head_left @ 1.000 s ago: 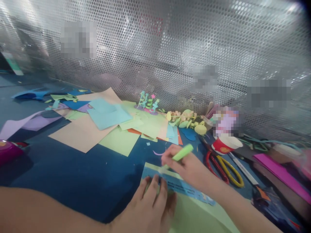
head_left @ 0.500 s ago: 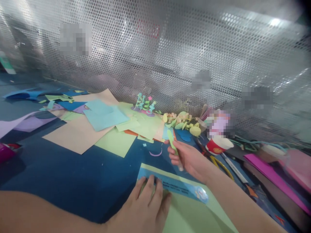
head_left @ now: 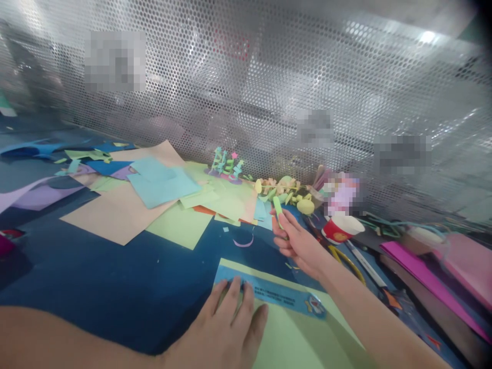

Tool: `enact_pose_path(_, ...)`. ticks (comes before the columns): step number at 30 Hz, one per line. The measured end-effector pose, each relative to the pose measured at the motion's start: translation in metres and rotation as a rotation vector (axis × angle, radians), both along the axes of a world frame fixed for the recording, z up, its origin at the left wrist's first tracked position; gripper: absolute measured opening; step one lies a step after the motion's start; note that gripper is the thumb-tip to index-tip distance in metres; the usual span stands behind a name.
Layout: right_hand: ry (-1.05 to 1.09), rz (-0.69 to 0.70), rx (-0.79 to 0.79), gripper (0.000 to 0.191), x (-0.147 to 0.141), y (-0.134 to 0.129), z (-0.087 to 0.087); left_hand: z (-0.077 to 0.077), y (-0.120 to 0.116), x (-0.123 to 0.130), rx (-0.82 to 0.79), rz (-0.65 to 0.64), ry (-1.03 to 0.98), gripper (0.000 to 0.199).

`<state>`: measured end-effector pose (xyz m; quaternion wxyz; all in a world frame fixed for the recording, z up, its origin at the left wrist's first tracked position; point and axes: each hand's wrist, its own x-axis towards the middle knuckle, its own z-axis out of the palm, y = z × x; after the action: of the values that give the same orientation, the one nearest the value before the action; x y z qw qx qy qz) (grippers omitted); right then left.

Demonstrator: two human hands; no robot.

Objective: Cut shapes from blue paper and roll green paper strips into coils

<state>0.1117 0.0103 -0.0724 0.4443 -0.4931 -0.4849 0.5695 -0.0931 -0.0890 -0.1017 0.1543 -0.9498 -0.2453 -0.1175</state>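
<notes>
Flat on a sheet of light-green paper [head_left: 295, 343] lies a blue ruler [head_left: 277, 297] with dark print and a cartoon figure at its right end. My left hand [head_left: 226, 323] rests on the ruler's left part, fingers spread and pressed down. A narrow strip of the green paper shows beyond the ruler's far edge. Above the table, past the ruler, my right hand [head_left: 295, 238] is closed around a slim light-green stick-shaped tool [head_left: 278, 206]. Its upper end sticks out over the fingers; the lower end is hidden, and its exact kind I cannot make out.
Coloured paper sheets [head_left: 119, 215] pile up at the back left. Small paper figures [head_left: 226, 166] and paper leaves [head_left: 305, 206] stand by the perforated metal screen [head_left: 184, 77]. A red-and-white paper cup [head_left: 340, 230], yellow-handled scissors [head_left: 348, 264] and a white-and-black pen-like tool [head_left: 367, 266] lie rightward.
My right hand has shifted slightly right, and the green tool has turned so its pale lower end no longer shows. My left hand stays on the ruler. The view has swung slightly.
</notes>
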Motion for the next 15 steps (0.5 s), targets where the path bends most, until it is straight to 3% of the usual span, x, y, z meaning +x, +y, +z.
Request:
enact_pose_path(9, -0.192, -0.194, 0.224, 0.024, 0.035, 0.018, -0.006, 0.002, 0.000, -0.002, 0.000, 0.012, 0.005, 0.041)
enact_pose_path(15, -0.008, -0.478, 0.465, 0.024, 0.027, 0.018, 0.002, 0.001, -0.003, -0.003, -0.030, 0.026, 0.011, 0.040)
